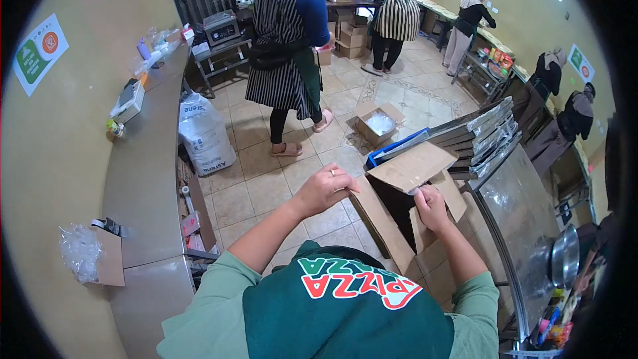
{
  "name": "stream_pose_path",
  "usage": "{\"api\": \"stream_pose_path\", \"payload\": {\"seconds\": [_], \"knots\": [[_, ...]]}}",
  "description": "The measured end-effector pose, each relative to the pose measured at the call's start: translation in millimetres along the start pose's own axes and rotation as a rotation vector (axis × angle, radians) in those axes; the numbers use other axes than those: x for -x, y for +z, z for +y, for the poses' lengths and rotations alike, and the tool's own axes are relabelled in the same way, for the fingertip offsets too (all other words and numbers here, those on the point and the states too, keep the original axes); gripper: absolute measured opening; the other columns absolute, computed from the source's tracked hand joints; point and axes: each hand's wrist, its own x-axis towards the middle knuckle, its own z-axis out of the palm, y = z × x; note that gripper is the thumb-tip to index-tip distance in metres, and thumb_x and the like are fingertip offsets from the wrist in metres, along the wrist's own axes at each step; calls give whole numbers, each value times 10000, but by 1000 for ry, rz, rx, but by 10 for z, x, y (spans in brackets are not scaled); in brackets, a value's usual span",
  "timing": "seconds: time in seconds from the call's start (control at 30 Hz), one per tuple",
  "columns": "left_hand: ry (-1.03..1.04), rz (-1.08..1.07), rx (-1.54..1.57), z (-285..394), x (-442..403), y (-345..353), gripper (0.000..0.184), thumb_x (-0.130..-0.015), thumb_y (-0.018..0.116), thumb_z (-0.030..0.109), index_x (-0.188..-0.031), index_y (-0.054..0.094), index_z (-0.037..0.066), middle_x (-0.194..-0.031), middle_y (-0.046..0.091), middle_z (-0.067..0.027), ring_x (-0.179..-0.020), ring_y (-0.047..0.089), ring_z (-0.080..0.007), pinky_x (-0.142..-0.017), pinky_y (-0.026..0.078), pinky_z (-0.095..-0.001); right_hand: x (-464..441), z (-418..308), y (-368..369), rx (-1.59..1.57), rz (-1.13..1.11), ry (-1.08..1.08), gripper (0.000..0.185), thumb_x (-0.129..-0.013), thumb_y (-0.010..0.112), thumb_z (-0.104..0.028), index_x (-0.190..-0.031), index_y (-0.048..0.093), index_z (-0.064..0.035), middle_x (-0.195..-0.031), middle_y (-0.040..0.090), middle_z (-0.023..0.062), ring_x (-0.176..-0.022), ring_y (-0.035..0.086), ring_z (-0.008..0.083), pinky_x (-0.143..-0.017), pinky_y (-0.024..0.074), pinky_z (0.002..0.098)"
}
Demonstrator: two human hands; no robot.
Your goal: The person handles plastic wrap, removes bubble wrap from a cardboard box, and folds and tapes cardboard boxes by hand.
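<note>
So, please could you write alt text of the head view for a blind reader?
A left hand and a right hand hold an open cardboard box. Beyond, several people stand in a room with a tiled floor and, at left, a long counter.

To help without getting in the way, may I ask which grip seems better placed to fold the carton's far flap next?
Probably the right grip: it is at the near edge of the far flap, while the left grip holds the left flap.

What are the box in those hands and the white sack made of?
The box: apparently matte brown cardboard, given its stiff, flat flaps. The sack: probably slightly glossy plastic, judging by its wrinkles and highlights, though woven or film is unclear.
</note>
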Motion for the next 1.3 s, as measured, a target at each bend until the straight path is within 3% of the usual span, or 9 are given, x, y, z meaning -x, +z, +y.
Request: {"api": "stream_pose_path", "payload": {"seconds": [0.27,0.53,0.57,0.7,0.8,0.97,1.07,1.2,1.3], "knots": [[96,-15,15,15,-193,-86,120,-719,662,48,-825,628,92,-806,642,-35,-831,595,-191,-809,454,-316,39,-110,-175,-24,134,-29,321,-898,470,-103,-599,425,7,-564,417,125,-543,416,277,-555,336,369],[0,-227,-73,-145,-292,-206,126,-722,680,67,-838,647,102,-806,642,-27,-807,597,-206,-749,464,-317,-92,-218,70,35,-71,-101,277,-874,503,-147,-630,526,-16,-620,515,149,-617,512,319,-598,394,390],[-19,-218,-93,-159,-241,-260,126,-720,679,59,-835,646,98,-816,649,-27,-813,602,-202,-752,465,-316,-101,-114,139,-31,0,-116,330,-911,485,-179,-626,497,-13,-566,480,88,-545,474,233,-558,375,344],[25,-67,-57,-245,-92,-376,123,-714,674,29,-822,640,77,-873,673,-35,-840,624,-187,-763,472,-307,-99,-141,70,-448,149,306,404,-966,430,-230,-619,431,-22,-578,367,-41,-561,329,60,-509,300,254],[15,-38,-57,-217,-125,-395,127,-703,665,31,-814,640,86,-859,667,-46,-804,616,-211,-756,486,-309,-95,-135,145,-399,136,242,399,-963,432,-222,-616,426,-25,-584,367,-23,-566,330,68,-511,304,265],[-74,-206,-142,-132,-69,-436,123,-715,646,-18,-808,630,60,-883,682,-35,-828,638,-194,-786,475,-317,-124,-437,72,61,34,-196,287,-861,523,-110,-587,491,-30,-562,474,116,-546,475,298,-539,355,377],[-64,-189,-176,-115,-71,-460,127,-717,643,-16,-814,635,65,-870,681,-32,-799,632,-207,-770,482,-315,-147,-487,18,43,58,-215,308,-871,516,-112,-576,486,-31,-556,470,113,-538,471,284,-536,353,368],[-56,-147,-145,-166,-119,-543,134,-730,641,2,-836,645,83,-870,678,-35,-784,619,-225,-728,494,-310,-93,-454,-5,-380,128,249,366,-910,485,-125,-566,402,-30,-532,375,51,-510,392,189,-537,331,338],[-23,-184,-150,-157,-130,-497,139,-723,653,10,-843,638,80,-829,662,-56,-770,614,-233,-705,495,-323,-20,-366,-47,-366,199,-6,383,-931,461,-149,-568,386,-54,-547,366,-14,-511,329,98,-497,306,289]]}}
